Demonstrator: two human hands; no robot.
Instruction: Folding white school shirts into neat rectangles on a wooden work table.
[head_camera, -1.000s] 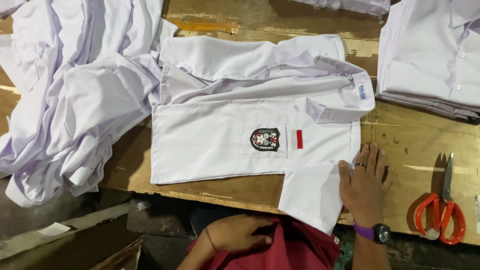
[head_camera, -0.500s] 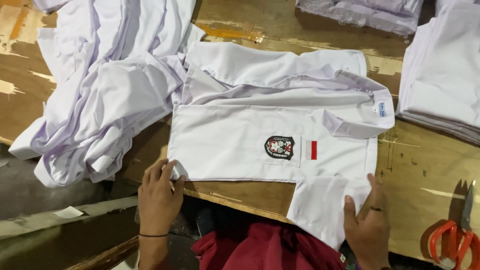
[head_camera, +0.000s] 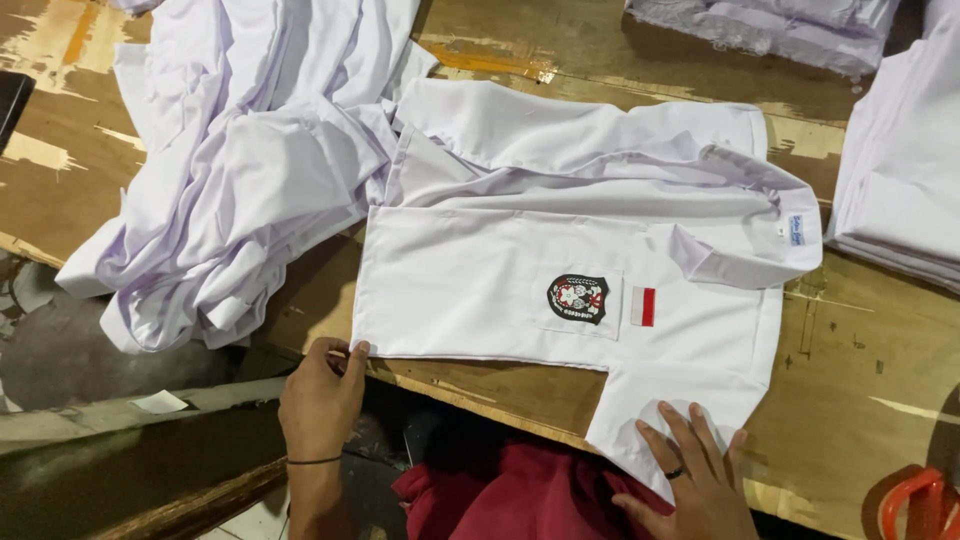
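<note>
Folding step, I'd say: white short-sleeved cotton shirt (head_camera: 560, 290) flat on worn wooden table (head_camera: 860, 360). Left hand (head_camera: 320, 395) pinches hem corner; right hand (head_camera: 695, 475) splayed flat on sleeve, gripping nothing. Sleeve likely needs tucking over.

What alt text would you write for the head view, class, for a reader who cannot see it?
Two hands hold a white shirt flat on a wooden table: the left hand grips its bottom corner, the right hand presses its sleeve. Loose white shirts lie piled at left.
</note>
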